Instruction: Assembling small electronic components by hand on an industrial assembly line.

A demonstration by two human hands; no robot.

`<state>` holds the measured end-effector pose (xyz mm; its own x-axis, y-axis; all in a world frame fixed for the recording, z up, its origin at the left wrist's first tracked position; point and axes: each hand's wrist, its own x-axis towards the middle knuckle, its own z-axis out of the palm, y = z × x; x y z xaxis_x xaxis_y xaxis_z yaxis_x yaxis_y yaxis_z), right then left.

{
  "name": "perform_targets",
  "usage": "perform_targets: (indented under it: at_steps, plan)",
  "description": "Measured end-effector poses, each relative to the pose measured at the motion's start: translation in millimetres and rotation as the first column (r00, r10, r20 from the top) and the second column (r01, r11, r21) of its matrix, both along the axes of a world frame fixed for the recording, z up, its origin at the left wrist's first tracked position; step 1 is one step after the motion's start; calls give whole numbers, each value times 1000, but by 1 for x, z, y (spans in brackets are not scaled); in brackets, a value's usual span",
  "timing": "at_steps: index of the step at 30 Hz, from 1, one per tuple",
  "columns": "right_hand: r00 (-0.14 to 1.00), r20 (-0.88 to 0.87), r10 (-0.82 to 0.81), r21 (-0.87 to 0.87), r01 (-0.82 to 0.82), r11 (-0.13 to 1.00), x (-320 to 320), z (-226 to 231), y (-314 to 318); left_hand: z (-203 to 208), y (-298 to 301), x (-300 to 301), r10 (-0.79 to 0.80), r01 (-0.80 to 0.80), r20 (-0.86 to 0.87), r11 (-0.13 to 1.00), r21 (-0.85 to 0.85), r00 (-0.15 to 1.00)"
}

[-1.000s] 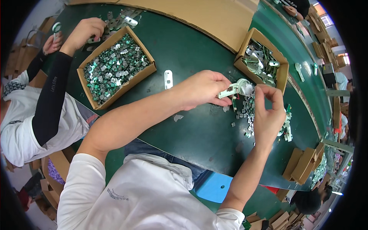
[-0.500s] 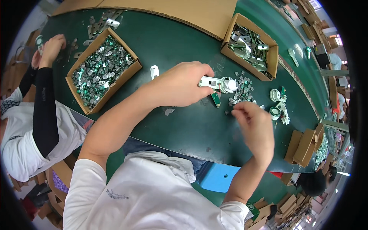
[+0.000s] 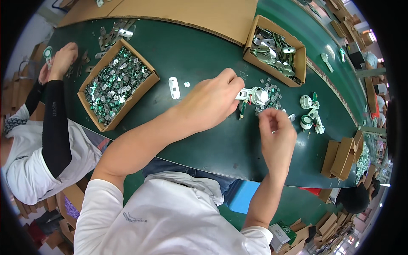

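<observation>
My left hand [image 3: 214,102] is closed around the narrow end of a white plastic housing [image 3: 258,96] with a round head. Below it dangles a small green circuit board [image 3: 242,110] on thin wires. Just right of the housing, my right hand [image 3: 278,138] has thumb and fingers pinched together; whatever may be between them is hidden. Those fingers are at the near edge of a loose heap of small clear square pieces [image 3: 273,94]. Further right lie two similar white round-headed housings [image 3: 307,122] [image 3: 306,101] with boards attached.
A carton of small shiny squares [image 3: 117,85] stands left; another of metal plates [image 3: 276,55] is at the far right. Beside my left forearm lies a white oblong cover [image 3: 174,88]. Cardboard [image 3: 182,15] covers the back. On the left, a co-worker's hands [image 3: 63,59] hold a round-headed piece.
My left hand has shifted slightly right and turned the housing, so its board now shows nearly edge-on. My right hand has come closer to the housing. The view has also shifted a little.
</observation>
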<state>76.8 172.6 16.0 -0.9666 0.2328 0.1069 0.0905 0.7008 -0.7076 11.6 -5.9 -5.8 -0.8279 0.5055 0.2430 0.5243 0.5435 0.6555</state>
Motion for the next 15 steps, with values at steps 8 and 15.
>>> perform_targets:
  at_steps: [8, 15]
  plan:
    - [970, -243, 11, 69, 6, 998, -33, -11, -17, -6, 13, 7, 6, 0, -179, 999, 36, 984]
    - [971, -236, -18, -81, -1, 997, -29, -10, -16, -6, 18, 9, 26, 6, -248, 992, 129, 968]
